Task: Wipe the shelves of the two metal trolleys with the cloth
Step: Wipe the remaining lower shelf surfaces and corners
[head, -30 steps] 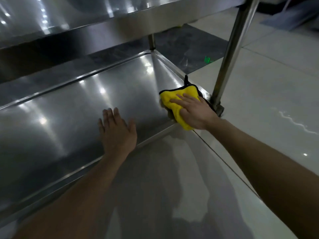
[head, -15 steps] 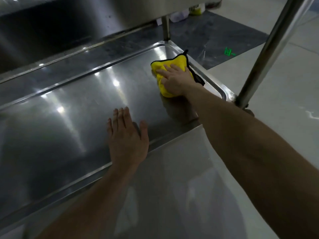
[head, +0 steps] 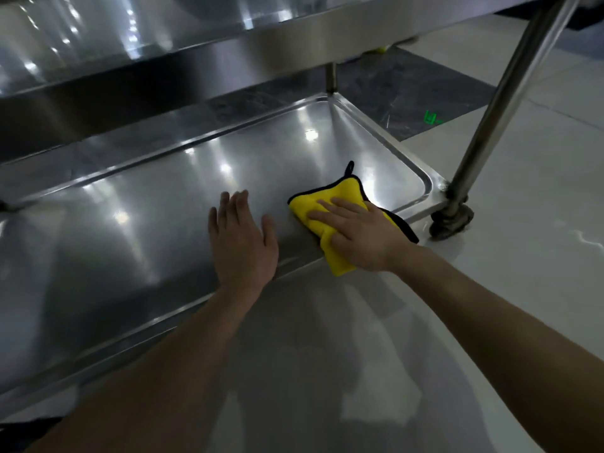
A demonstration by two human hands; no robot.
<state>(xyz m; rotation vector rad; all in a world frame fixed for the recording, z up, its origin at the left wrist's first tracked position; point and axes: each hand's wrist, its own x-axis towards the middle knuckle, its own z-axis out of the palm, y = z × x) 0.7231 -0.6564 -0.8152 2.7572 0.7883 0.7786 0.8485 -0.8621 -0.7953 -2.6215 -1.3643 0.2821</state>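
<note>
The yellow cloth [head: 330, 204], edged in black with a small loop at its far corner, lies near the right-hand corner of the trolley's lower shelf [head: 130, 223], at about 3 o'clock from the middle of the view; its near end hangs over the shelf's front rim. The right hand [head: 359, 237] presses flat on top of the cloth, fingers straight and spread a little, pointing toward 10 o'clock; it grips nothing. The left hand [head: 242, 243] lies just beside the cloth at its 9 o'clock, palm down on the bare steel, fingers straight and close together toward 12 o'clock, holding nothing; its wrist crosses the front rim. The upper shelf [head: 163, 34] spans the top of the view from 10 to 1 o'clock; a slanted trolley leg [head: 503, 93] runs down at 2 o'clock to a caster [head: 452, 220] on the pale tiled floor [head: 539, 273]; a small green object [head: 430, 117] lies on the floor beyond the shelf's right rim.
</note>
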